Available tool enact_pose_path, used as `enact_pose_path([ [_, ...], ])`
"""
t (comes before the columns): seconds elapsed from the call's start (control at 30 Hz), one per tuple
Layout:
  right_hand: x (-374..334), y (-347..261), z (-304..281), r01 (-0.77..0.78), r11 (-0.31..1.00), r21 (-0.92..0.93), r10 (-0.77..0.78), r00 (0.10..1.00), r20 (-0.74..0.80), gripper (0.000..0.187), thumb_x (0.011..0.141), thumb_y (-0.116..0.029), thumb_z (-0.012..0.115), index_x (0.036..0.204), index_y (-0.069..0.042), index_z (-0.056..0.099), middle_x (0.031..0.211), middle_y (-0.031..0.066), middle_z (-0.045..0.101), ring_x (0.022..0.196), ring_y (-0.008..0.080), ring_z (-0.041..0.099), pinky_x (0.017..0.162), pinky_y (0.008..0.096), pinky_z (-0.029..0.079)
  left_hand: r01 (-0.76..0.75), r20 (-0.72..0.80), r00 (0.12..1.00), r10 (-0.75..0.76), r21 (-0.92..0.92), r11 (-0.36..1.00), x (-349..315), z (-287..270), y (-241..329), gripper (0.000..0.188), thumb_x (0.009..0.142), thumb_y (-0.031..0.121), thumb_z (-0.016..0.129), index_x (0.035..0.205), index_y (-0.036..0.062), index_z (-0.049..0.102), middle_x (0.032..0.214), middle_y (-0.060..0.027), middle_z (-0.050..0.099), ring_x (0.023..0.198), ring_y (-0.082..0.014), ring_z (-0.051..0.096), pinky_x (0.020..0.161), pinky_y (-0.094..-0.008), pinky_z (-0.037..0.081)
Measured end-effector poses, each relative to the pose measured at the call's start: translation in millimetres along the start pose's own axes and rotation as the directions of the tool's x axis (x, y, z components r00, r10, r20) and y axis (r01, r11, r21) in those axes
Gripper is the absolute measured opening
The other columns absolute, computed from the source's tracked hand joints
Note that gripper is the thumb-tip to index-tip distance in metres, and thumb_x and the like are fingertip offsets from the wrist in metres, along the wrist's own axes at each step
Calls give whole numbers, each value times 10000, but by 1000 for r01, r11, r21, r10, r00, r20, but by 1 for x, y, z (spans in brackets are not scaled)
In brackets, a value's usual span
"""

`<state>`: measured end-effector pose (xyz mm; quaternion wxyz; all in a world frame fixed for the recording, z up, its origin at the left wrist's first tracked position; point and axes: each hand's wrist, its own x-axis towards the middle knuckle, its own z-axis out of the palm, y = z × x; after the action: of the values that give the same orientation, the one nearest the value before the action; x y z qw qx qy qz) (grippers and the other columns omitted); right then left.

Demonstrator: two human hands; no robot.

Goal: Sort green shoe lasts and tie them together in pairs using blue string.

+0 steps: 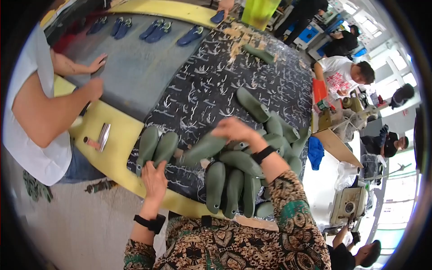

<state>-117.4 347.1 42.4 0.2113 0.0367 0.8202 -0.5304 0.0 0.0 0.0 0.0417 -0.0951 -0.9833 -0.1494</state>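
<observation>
Two dark green shoe lasts (166,146) lie side by side near the table's front edge. At their near ends is my left hand (154,181), its fingers bent and closed on the right-hand one of the pair. My right hand (234,130) grips another green shoe last (202,150) by its far right end, held tilted between the pair and a heap. That heap of green shoe lasts (243,163) fills the table in front of my right arm, several lying on top of each other.
A black table cover (193,99) with pale scraps stretches ahead, with a lone last (258,53) far off. Dark blue shoes (155,31) stand in a row on a grey surface. At left a co-worker's arm (74,67) reaches in beside a metal cylinder (104,137) on the yellow edge (121,118).
</observation>
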Motion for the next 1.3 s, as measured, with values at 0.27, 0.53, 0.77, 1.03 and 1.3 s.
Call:
enact_pose_path([
  [0.27,-5,21,-139,444,633,634,82,776,-625,271,906,-179,525,997,76,517,917,157,614,827,255,638,691,357,548,-277,-328,909,257,-13,961,52,-25,50,286,720,97,644,983,-3,591,1015,-177,512,959,-339,495,806,-449,367],
  [0.53,-26,-6,-58,204,956,212,-122,931,-345,202,896,-171,548,982,9,582,857,91,641,752,152,625,644,264,503,-386,148,855,498,-459,800,7,16,124,645,705,386,691,1189,14,480,1250,-224,373,1143,-416,386,913,-497,355],
  [0.77,-40,26,-37,98,990,-101,-125,940,-316,204,855,-128,531,925,50,602,744,90,630,671,134,605,598,256,485,-264,274,852,445,-509,819,-3,42,100,592,654,25,579,1232,32,454,1346,-272,252,1221,-552,236,987,-566,290],
  [1.03,-7,76,-76,5,815,-579,-257,900,-353,289,801,-226,590,919,37,621,835,187,657,794,338,637,712,393,499,-94,126,974,186,-521,849,-29,24,44,612,632,-120,462,1229,13,482,1392,-271,247,1272,-503,232,1037,-507,271],
  [1.3,21,47,-65,-254,656,-711,262,960,-102,709,753,-564,614,1099,49,533,1149,246,557,1072,356,542,877,420,433,-36,-3,999,40,-502,864,-21,19,37,586,646,-129,458,1219,-11,482,1372,-269,294,1268,-464,275,1032,-473,284],
])
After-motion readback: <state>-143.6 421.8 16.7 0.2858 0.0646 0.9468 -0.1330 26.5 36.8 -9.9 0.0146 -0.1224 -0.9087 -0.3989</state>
